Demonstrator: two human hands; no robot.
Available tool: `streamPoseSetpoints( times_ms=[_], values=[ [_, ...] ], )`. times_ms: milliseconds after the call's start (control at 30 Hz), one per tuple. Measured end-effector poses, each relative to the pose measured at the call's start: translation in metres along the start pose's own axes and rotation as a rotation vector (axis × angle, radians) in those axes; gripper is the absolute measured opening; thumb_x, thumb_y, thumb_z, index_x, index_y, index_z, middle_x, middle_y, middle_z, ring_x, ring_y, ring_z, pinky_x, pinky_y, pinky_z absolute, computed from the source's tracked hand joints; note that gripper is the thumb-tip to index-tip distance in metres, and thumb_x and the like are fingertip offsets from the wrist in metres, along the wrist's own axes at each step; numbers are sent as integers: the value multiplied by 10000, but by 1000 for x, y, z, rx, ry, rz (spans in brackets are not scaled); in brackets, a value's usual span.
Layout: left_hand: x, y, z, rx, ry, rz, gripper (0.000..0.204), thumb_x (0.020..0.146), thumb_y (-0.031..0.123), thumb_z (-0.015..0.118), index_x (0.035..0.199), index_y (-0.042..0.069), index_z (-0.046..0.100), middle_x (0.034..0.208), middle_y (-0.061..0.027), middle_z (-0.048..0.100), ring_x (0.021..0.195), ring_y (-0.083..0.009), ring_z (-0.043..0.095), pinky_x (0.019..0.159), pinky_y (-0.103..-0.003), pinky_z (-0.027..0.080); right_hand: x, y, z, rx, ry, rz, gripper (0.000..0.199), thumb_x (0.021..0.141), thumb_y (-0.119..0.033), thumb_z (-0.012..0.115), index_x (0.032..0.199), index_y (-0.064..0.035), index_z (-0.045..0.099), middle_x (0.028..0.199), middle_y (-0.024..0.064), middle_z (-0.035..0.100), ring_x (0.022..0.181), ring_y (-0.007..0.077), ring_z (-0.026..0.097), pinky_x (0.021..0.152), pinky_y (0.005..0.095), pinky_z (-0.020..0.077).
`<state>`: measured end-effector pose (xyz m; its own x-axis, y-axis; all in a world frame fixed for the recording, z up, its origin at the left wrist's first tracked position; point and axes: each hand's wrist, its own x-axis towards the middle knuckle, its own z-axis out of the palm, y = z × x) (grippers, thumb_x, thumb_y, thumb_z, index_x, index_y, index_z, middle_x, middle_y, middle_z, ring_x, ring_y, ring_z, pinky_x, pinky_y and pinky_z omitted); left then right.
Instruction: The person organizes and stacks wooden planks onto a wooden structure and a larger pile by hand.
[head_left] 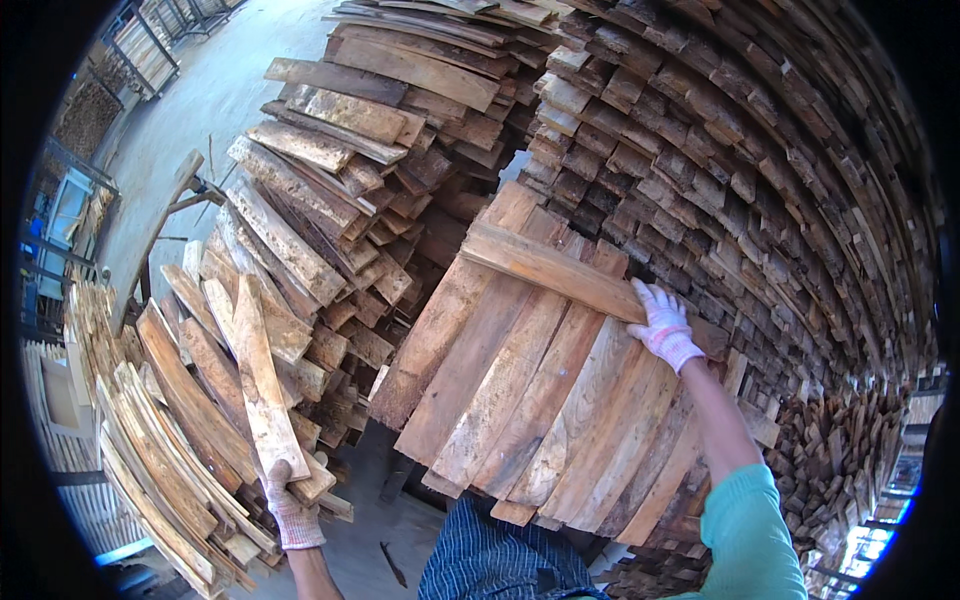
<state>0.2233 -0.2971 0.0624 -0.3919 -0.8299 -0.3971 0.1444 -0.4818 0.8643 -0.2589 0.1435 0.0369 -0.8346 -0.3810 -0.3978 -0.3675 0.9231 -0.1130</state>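
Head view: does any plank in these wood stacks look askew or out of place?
Yes. One plank lies crosswise on top of the centre stack, whose boards run lengthwise; the gloved right hand grips its end. The left hand holds a plank standing apart from the left stack.

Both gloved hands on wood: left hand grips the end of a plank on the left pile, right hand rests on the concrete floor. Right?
Not quite. In the head view the right hand in its white knit glove holds the long crosswise wooden plank atop the middle stack, not the floor. The left hand does grip the left pile's weathered plank.
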Motion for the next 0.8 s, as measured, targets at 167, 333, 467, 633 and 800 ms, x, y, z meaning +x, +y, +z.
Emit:
streamPoseSetpoints(
  times_ms=[167, 333, 467, 633, 800],
  values=[
    [-27, 42, 41, -192, -24, -11, 771, 874, 341, 716, 1440, -81, 404, 1244, -271, 622, 1080, -361, 684, 893, -461, 623, 12, -5, -14, -124, -119, -57, 979, 830, -390, 797, 1616, -237, 233, 1577, 197, 353, 1427, 438, 365, 1186, 564, 303],
    [-84, 64, 56, -214, -130, -66, 882, 818, 385, 747, 1468, -63, 354, 1200, -289, 628, 955, -359, 708, 754, -459, 661, 1, -5, -2, -154, -69, -45, 993, 817, -406, 804, 1621, -302, 231, 1531, 216, 394, 1400, 450, 388, 1172, 554, 315],
    [-125, 59, 93, 83, -137, 7, 1159, 703, 443, 857, 1587, 167, 161, 1267, -234, 536, 974, -362, 688, 721, -473, 660, 6, 5, 5, -132, -15, -43, 936, 830, -402, 790, 1608, -333, 274, 1559, 209, 373, 1403, 449, 385, 1166, 557, 315],
    [-193, -18, 116, 390, -297, 27, 1026, 703, 266, 865, 1547, 186, 287, 1376, -266, 458, 1139, -403, 609, 916, -467, 575, 9, -6, -1, -118, -38, -78, 887, 867, -420, 743, 1610, -338, 266, 1580, 219, 353, 1415, 456, 373, 1163, 569, 312],
    [-211, -130, 121, 1753, -787, 239, 832, 734, 322, 832, 1476, 284, 458, 1495, -326, 323, 1238, -506, 493, 969, -543, 493, 5, -11, -2, -147, -55, -49, 866, 911, -424, 697, 1622, -352, 209, 1616, 221, 297, 1458, 461, 325, 1179, 598, 279]
  ],
)
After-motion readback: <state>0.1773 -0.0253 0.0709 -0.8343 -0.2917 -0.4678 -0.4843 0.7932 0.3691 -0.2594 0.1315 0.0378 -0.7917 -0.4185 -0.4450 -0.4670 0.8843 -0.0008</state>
